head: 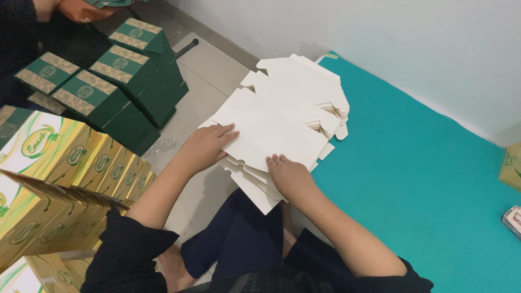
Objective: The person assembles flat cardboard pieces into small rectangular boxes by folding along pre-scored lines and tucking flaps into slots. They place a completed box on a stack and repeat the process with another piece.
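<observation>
Teal mat [423,179] and pale floor [209,70] carry a stack of flat white carton blanks [282,122] at frame centre. Left hand [206,145] and right hand [288,176] press open-palmed on the top blank; a sideways push could fan the loose stack or crease a flap

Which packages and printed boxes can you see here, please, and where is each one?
Flat white carton blanks: stacked mid-floor, both hands resting on them.
Dark green boxes: upper left, gold-patterned bands on their lids.
Yellow-green boxes: rowed at left, round green emblems.
Yellow box: right edge, cut off.
</observation>
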